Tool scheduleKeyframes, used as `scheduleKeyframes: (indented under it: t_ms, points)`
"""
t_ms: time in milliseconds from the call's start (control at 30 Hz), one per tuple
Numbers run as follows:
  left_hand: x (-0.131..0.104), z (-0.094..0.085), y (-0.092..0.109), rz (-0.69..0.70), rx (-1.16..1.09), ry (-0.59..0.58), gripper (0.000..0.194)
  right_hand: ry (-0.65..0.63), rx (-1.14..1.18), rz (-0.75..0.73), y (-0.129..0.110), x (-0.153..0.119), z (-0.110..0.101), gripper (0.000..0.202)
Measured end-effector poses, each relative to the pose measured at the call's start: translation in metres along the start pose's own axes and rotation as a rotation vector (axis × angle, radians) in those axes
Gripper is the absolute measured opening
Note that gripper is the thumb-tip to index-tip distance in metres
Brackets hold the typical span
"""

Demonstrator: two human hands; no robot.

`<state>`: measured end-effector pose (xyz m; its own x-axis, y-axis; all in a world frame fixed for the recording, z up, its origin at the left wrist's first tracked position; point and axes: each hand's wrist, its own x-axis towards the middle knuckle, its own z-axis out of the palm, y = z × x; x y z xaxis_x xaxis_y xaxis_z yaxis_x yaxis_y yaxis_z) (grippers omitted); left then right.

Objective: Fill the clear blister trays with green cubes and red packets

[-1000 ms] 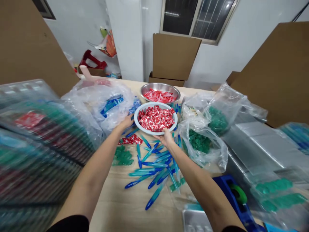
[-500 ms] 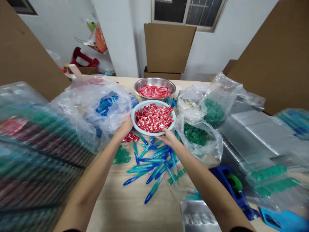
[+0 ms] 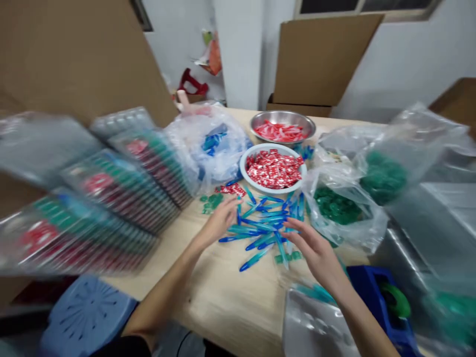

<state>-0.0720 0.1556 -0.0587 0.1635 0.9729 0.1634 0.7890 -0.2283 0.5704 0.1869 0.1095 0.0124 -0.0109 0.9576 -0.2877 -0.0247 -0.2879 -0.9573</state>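
Observation:
My left hand (image 3: 222, 218) hovers at the left side of a loose pile of blue and teal pen-shaped plastic pieces (image 3: 266, 225), its fingers stretched forward and holding nothing. On the pile's right side, my right hand (image 3: 314, 248) is open too, fingers apart. Just beyond the pile stands a pale blue bowl (image 3: 243, 171) full of small red-and-white packets (image 3: 274, 168); neither hand touches it. A few more red packets (image 3: 231, 189) and some green translucent pieces (image 3: 211, 203) lie near my left fingertips. More green pieces (image 3: 288, 257) lie close to my right hand.
Behind the bowl sits a steel bowl (image 3: 310, 130) of red and pink pieces. Clear bags hold blue pieces (image 3: 214, 141) and green pieces (image 3: 336, 206). Filled blister packs (image 3: 111, 198) stand at left, above a blue stool (image 3: 89, 312). A blue tape dispenser (image 3: 366, 287) is at right.
Both hands have let go of the pale blue bowl and drawn back toward me, opening over the pen-shaped pieces. The bowl stays behind the pile. My view has turned left.

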Motion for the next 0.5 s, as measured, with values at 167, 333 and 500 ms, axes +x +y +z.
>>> scheduleKeyframes:
  t_ms: [167,333,500]
  points:
    - [-0.094,0.046,0.013,-0.245,0.126,-0.028,0.067,0.023,-0.263,-0.335,0.04,-0.03,-0.016,0.041]
    - [-0.098,0.076,0.024,-0.263,0.205,-0.069,0.071,0.022,-0.364,-0.431,0.052,-0.05,-0.018,0.038]
    - [-0.058,0.039,0.037,-0.149,0.286,0.07,0.048,0.068,-0.469,-0.474,0.064,-0.061,-0.039,0.04]
